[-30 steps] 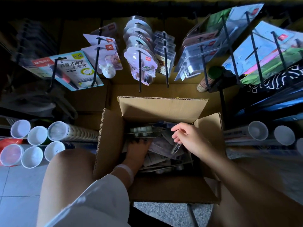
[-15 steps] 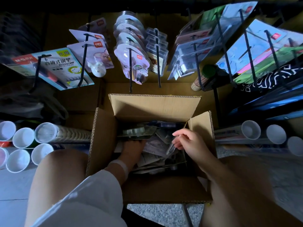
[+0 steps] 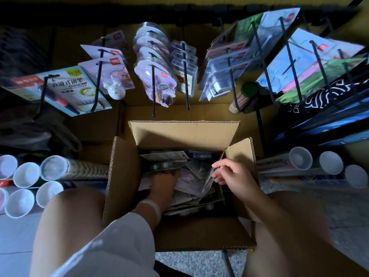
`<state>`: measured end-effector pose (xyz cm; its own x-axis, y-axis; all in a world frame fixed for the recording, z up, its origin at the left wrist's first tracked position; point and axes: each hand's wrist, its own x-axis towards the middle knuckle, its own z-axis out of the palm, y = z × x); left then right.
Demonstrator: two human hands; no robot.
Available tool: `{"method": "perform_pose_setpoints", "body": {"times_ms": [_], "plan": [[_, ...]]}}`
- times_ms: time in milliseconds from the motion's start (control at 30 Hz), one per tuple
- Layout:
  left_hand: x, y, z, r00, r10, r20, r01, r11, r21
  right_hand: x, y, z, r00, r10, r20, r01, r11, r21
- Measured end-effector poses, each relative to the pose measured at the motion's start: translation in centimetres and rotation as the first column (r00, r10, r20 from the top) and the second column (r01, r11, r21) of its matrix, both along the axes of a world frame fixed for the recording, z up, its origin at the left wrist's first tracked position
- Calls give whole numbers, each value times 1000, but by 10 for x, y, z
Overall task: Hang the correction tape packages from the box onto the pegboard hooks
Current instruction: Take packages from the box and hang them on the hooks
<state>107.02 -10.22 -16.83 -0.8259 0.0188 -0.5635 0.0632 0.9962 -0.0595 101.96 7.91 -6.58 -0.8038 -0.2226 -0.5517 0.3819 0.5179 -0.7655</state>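
An open cardboard box (image 3: 123,176) stands on the floor between my knees, holding several flat correction tape packages (image 3: 189,182). My left hand (image 3: 162,181) reaches deep into the box and holds up a stack of packages (image 3: 165,159); its fingers are hidden beneath them. My right hand (image 3: 232,174) is at the box's right side and pinches the edge of one clear package (image 3: 208,181) standing on edge. Above the box, black pegboard hooks (image 3: 153,90) carry correction tape packages (image 3: 154,80) of the same kind.
Pen cards (image 3: 65,86) hang at the left, blister packs and colourful cards (image 3: 225,74) at the right. Stacks of white paper cups (image 3: 26,174) lie on the floor left of the box, more cups (image 3: 300,160) on the right. My knees flank the box.
My left hand has lifted its stack of packages slightly higher. My right hand has tilted a clear package up on its edge. The view has shifted a little.
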Motion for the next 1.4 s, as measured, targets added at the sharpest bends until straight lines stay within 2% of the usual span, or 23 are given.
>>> {"method": "perform_pose_setpoints", "body": {"times_ms": [67, 167, 200, 267, 333, 433, 600, 733, 800, 867, 900, 967, 1033, 1100, 1167, 1200, 1233, 1267, 1300, 1400], "plan": [[1, -8, -14, 999, -33, -41, 36, 996, 84, -1, 1, 0, 1000, 3, -4, -3, 1000, 8], [-6, -11, 25, 987, -98, 126, 93, 995, 44, -5, -4, 2, 999, 7, -31, -7, 1000, 1], [-6, -13, 27, 985, -151, 83, 150, 989, 18, -6, -7, 3, 999, 6, -40, -6, 1000, -6], [-2, -13, 40, 982, -138, 126, 139, 990, 4, -9, -12, 7, 998, 8, -64, -9, 1000, -17], [4, -10, 57, 982, -157, 105, 159, 987, -16, -12, -15, 13, 994, 8, -108, -10, 1000, -19], [6, -12, 80, 999, -29, 22, 29, 1000, 1, -16, -17, 23, 985, -44, -169, 44, 999, -6], [23, -20, 102, 984, 147, 105, -158, 982, 105, -7, -24, 40, 981, -67, -183, 62, 997, -35], [40, -32, 111, 902, 426, 60, -415, 825, 384, 14, -22, 54, 988, 23, -150, -24, 1000, -5], [42, -37, 115, 834, 550, 49, -505, 724, 469, 24, -20, 58, 972, 156, -176, -132, 981, 139], [42, -40, 118, 788, 615, 39, -543, 664, 515, 33, -20, 58, 900, 376, -220, -298, 900, 317], [41, -40, 120, 781, 623, 36, -540, 647, 538, 36, -22, 56, 846, 486, -221, -395, 848, 354], [38, -41, 127, 780, 626, 15, -510, 621, 595, 41, -32, 49, 750, 645, -148, -570, 744, 350], [35, -42, 139, 784, 619, -39, -448, 609, 655, 42, -46, 40, 714, 700, -22, -651, 676, 346], [31, -43, 150, 778, 626, -57, -381, 542, 749, 42, -58, 31, 755, 656, 2, -602, 691, 400], [27, -43, 155, 737, 675, 3, -349, 377, 858, 40, -63, 26, 839, 537, -89, -461, 789, 407], [25, -41, 153, 693, 718, 67, -366, 269, 891, 37, -64, 25, 868, 478, -133, -393, 826, 403], [22, -41, 148, 644, 757, 114, -406, 211, 889, 33, -63, 24, 888, 427, -170, -337, 857, 390], [20, -39, 141, 610, 783, 124, -469, 230, 853, 29, -61, 23, 906, 376, -195, -289, 885, 365], [19, -37, 131, 612, 782, 117, -548, 312, 776, 25, -59, 23, 924, 323, -206, -244, 912, 331], [22, -21, 94, 735, 636, 234, -652, 571, 499, 18, -47, 20, 950, 272, -155, -215, 926, 311]]}}
